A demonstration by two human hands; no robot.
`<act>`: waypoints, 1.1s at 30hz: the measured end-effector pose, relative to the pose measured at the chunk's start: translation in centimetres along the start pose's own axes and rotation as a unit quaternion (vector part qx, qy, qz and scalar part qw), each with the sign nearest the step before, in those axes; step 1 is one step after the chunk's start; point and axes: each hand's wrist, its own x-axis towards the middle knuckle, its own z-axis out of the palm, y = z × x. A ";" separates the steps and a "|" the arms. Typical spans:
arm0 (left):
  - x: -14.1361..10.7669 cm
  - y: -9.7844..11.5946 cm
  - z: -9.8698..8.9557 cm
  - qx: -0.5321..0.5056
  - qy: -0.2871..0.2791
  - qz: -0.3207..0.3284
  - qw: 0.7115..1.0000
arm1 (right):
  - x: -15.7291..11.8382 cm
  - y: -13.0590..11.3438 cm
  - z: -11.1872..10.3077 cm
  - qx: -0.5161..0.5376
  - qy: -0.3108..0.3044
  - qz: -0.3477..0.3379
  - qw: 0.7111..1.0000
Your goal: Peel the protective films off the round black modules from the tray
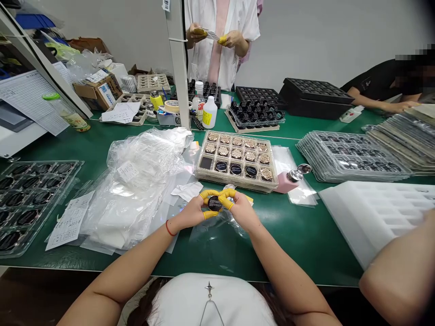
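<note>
Green table: spreads beneath and around the fingers, running back toward a plain grey wall.
Black disc: held up between the two hands, over the table's near half; pale print on its face, too small to read.
Left fingers: yellow-tipped, curved narrowly about the disc's left side, one above and one below.
Right fingers: also yellow-tipped, pinched close at the disc's upper right edge.
Step in hand: seemingly close two-handed handling of the disc, printed face up; whether it is being wiped, peeled or checked cannot be told.
Next move: would likely call for a light grip on the rim, with the printed face left untouched.
Compartment tray: just beyond the fingers, bearing gold-toned round pieces and three more black discs; its near-left pocket shows a bare dark square.
Clear plastic bags: heaped left of the fingers.
Pink bottle: beyond the fingers and to their right, beside the tray.
White foam block: well right of the fingers, a blurred forearm across it.
Standing co-worker: far beyond the fingers, holding a striped sheet.
</note>
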 end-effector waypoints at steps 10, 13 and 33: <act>0.0 0.1 0.1 -0.005 -0.007 -0.003 1.000 | 0.0 0.1 -0.1 -0.032 0.002 -0.011 0.999; -0.1 0.2 0.1 0.001 -0.009 -0.004 1.000 | 0.0 0.0 -0.2 -0.032 -0.001 -0.008 0.999; 0.2 0.1 -0.2 -0.034 -0.031 -0.048 0.998 | -0.4 1.6 -4.5 -0.396 0.077 -0.084 0.911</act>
